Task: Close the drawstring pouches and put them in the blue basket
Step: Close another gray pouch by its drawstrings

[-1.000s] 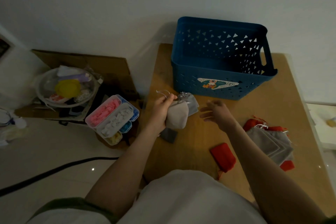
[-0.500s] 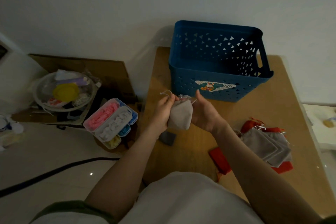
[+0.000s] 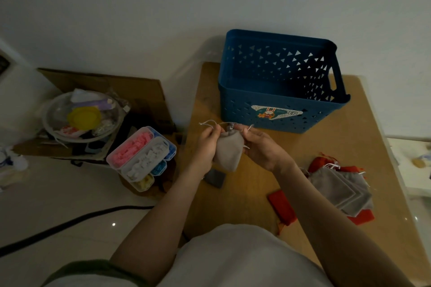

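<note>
On the table (image 3: 363, 147), the basket (image 3: 235, 109) is sitting at twelve o'clock. Pouches (image 3: 335, 186) are lying at four, a compartment box (image 3: 144, 158) beyond nine.

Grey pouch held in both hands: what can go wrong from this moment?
1. A shiny thing sits at the mouth of the grey pouch; pulling the cords might catch it and leave the mouth open.
2. The left hand and right hand hold the pouch short of the blue basket; a slip would drop it outside.
</note>
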Motion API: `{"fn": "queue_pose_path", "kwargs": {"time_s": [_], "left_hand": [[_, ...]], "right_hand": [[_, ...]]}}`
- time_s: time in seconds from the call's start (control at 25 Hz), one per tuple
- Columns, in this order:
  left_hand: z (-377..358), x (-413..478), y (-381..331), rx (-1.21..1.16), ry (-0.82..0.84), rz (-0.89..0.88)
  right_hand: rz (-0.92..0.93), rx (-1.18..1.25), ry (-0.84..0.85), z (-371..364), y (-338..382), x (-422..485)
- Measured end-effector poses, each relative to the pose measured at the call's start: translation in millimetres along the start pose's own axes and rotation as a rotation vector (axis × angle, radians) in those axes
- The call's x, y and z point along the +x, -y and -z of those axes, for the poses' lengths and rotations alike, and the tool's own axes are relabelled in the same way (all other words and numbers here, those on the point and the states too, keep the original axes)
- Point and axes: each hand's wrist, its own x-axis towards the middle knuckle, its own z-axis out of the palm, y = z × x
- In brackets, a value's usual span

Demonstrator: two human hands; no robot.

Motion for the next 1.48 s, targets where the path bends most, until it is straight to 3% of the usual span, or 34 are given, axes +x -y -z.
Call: {"fn": "queue_pose_path", "kwargs": {"time_s": [0.32, 0.52, 0.68, 1.0, 1.24, 1.36, 1.48], "left_hand": [[17.4, 4.7, 7.1, 0.043, -0.031, 0.084], [20.6, 5.3, 10.6, 0.059, -0.021, 0.084], [23.1, 4.9, 13.3, -0.173, 0.036, 0.203], [20.0, 7.5, 16.2, -0.3, 0.038, 0.289], [15.0, 10.8, 22.5, -0.675, -0.072, 0.221], [11.0, 7.5, 21.7, -0.497, -0.052, 0.201], [9.5, 2.1, 8.2, 0.024, 0.065, 0.191]], "right_hand": [[0.013, 0.123, 0.082, 1.1, -2.6, -2.9], [0.053, 0.093, -0.004, -1.7, -13.3, -5.3], [0.118, 0.182, 0.014, -3.9, -15.4, -3.8], [0.072, 0.169, -0.224, 0.2, -11.6, -3.5], [0.033, 0.04, -0.419, 6.4, -20.0, -4.7], [0.043, -0.09, -0.469, 8.9, -21.6, -3.6], [0.074, -0.427, -0.36, 9.1, -10.0, -7.0]]}}
